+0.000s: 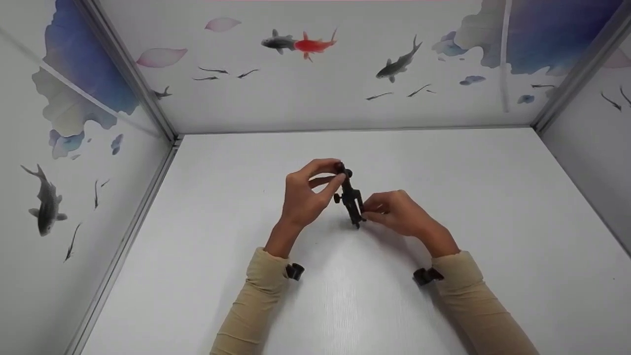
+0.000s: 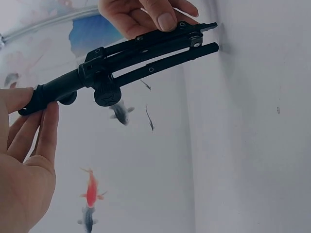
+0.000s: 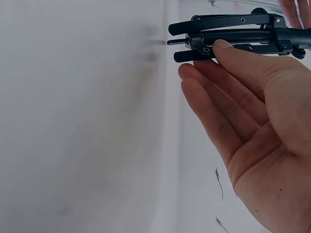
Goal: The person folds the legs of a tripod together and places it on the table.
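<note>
A small black tripod [image 1: 352, 195] with folded legs stands tilted just above or on the white table, its foot end low. My left hand [image 1: 306, 195] pinches its top end between thumb and fingers. In the left wrist view a ridged knob [image 2: 107, 93] sticks out at the side where the legs join the tube. My right hand [image 1: 400, 213] pinches one leg near the lower end, as the right wrist view shows with the thumb on the leg [image 3: 201, 52]. The legs lie close along the central column [image 3: 238, 37]. Whether the feet touch the table is unclear.
The white table [image 1: 222, 305] is bounded by a back wall [image 1: 345, 98] and a left wall [image 1: 29, 123] printed with fish and blue shapes, and by a right wall. Metal rails [image 1: 170, 133] run along the corners. Black wrist mounts [image 1: 428, 276] sit on both sleeves.
</note>
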A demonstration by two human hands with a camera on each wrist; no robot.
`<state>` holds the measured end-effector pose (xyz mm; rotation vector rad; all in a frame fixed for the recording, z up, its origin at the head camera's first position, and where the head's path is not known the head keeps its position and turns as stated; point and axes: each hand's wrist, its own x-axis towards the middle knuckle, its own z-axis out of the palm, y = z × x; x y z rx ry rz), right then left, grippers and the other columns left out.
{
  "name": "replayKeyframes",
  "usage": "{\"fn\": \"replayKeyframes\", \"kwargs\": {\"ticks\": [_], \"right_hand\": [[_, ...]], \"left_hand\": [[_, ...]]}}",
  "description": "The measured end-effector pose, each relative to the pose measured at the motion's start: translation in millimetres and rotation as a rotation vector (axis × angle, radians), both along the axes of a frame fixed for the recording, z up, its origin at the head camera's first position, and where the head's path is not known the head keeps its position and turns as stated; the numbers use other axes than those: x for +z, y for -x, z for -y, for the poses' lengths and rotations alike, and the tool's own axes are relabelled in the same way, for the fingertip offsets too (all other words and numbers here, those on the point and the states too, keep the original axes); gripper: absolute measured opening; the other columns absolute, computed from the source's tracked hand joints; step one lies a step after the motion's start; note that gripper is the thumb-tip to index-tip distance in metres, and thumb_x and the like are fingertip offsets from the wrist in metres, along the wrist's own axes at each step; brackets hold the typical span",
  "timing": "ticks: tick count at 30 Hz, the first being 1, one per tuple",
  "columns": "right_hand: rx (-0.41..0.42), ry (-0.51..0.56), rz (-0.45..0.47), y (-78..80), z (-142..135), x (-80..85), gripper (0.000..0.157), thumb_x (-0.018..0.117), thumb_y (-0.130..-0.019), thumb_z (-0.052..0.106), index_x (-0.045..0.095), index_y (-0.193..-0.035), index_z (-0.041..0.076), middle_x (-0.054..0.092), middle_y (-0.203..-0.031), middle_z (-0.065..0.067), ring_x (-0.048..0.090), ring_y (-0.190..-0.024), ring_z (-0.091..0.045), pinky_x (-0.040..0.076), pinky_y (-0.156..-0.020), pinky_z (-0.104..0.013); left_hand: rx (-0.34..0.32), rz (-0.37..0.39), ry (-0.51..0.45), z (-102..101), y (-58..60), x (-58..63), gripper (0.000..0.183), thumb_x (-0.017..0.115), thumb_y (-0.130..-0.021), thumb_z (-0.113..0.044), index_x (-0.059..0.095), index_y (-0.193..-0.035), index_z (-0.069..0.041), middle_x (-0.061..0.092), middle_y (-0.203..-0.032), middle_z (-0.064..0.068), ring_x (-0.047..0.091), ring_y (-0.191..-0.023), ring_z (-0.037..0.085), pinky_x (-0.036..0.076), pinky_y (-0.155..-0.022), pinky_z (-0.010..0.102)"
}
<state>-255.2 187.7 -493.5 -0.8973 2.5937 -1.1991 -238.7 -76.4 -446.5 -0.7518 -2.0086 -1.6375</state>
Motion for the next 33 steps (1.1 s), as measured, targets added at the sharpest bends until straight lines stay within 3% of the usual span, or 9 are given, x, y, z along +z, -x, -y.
{"fn": "replayKeyframes", "kwargs": {"ticks": [8, 14, 21, 33], "right_hand": [[-0.032, -0.008, 0.0, -0.7, -8, 7.3, 0.012, 0.079, -0.101, 0.014, 0.082, -0.113, 0.013, 0.084, -0.108, -0.002, 0.082, -0.102, -0.021, 0.065, -0.09, -0.04], [-0.047, -0.031, -0.008, 1.6, -16, 9.1, 0.013, 0.077, -0.102, 0.013, 0.083, -0.114, 0.012, 0.084, -0.107, -0.003, 0.08, -0.103, -0.02, 0.065, -0.092, -0.039], [-0.065, -0.052, -0.014, 3.2, -20, 9.0, 0.016, 0.075, -0.102, 0.01, 0.083, -0.116, 0.011, 0.083, -0.109, -0.003, 0.079, -0.104, -0.021, 0.065, -0.094, -0.043], [-0.106, -0.075, -0.036, 5.0, -23, 8.6, 0.015, 0.074, -0.102, 0.008, 0.084, -0.114, 0.011, 0.083, -0.108, -0.003, 0.077, -0.101, -0.019, 0.064, -0.092, -0.045]], "left_hand": [[0.007, 0.107, -0.031, 12, 6.3, -2.0, 0.03, 0.08, -0.099, -0.011, 0.074, -0.128, -0.008, 0.077, -0.123, 0.008, 0.078, -0.11, 0.016, 0.064, -0.094, 0.031], [0.044, 0.224, 0.048, 24, 9.3, -2.7, 0.027, 0.078, -0.099, -0.008, 0.077, -0.126, -0.012, 0.077, -0.12, 0.007, 0.078, -0.107, 0.019, 0.064, -0.091, 0.029], [0.087, 0.297, 0.121, 31, 11.5, -4.0, 0.021, 0.078, -0.098, -0.007, 0.078, -0.12, -0.008, 0.078, -0.115, 0.008, 0.077, -0.109, 0.023, 0.063, -0.098, 0.039], [0.065, 0.461, 0.21, 46, 15.4, -14.2, 0.018, 0.081, -0.097, -0.011, 0.081, -0.115, -0.012, 0.079, -0.112, 0.006, 0.078, -0.104, 0.018, 0.063, -0.097, 0.038]]}}
